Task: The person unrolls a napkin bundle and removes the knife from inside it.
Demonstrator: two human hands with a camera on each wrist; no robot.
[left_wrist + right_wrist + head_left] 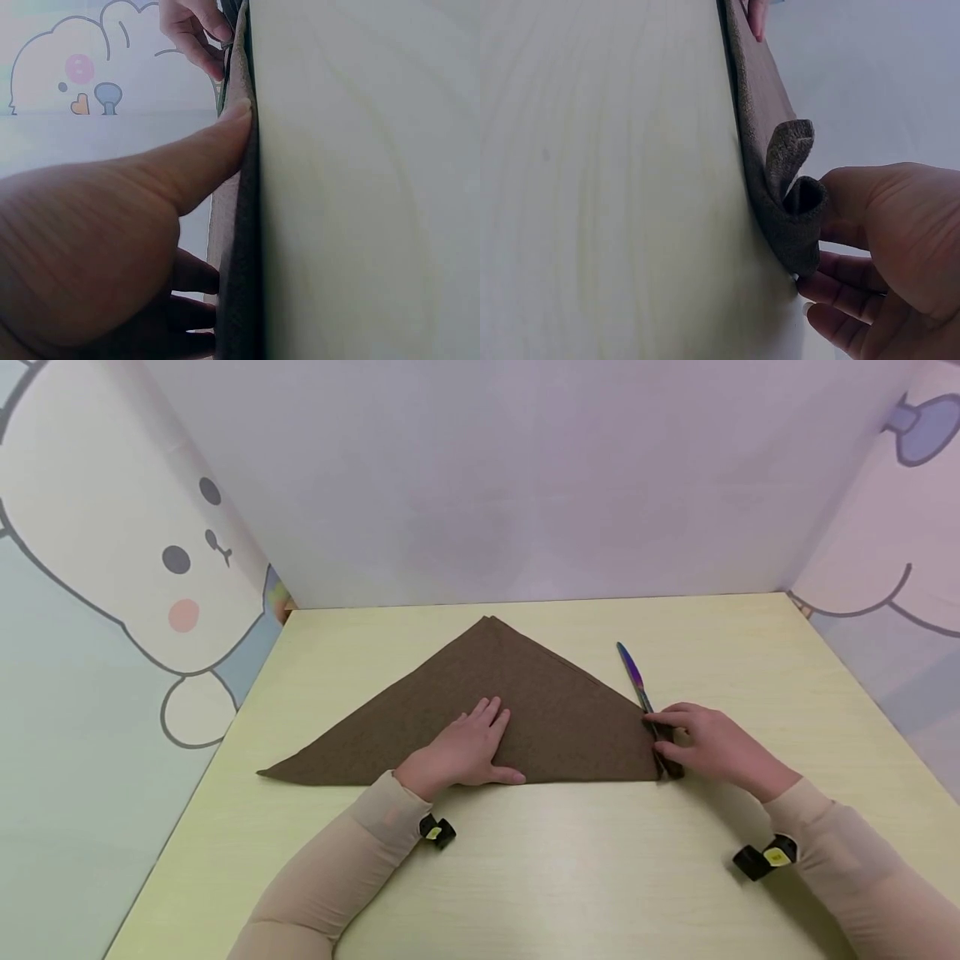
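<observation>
A brown cloth (420, 710) lies folded into a wide triangle on the table. My left hand (468, 745) rests on its middle with spread fingers, the thumb along the front edge. At the right end the cloth curls into a small roll (799, 202), and my right hand (701, 739) grips this rolled end between thumb and fingers. A table knife (632, 668) with a shiny purple-blue blade lies at that end, its tip pointing to the back. Cloth and my right hand hide its lower part.
The pale wooden table (570, 877) ends at a plain whitish wall (525, 485) behind. Side panels carry cartoon animal drawings (180, 560). Each wrist wears a small black camera (438, 832).
</observation>
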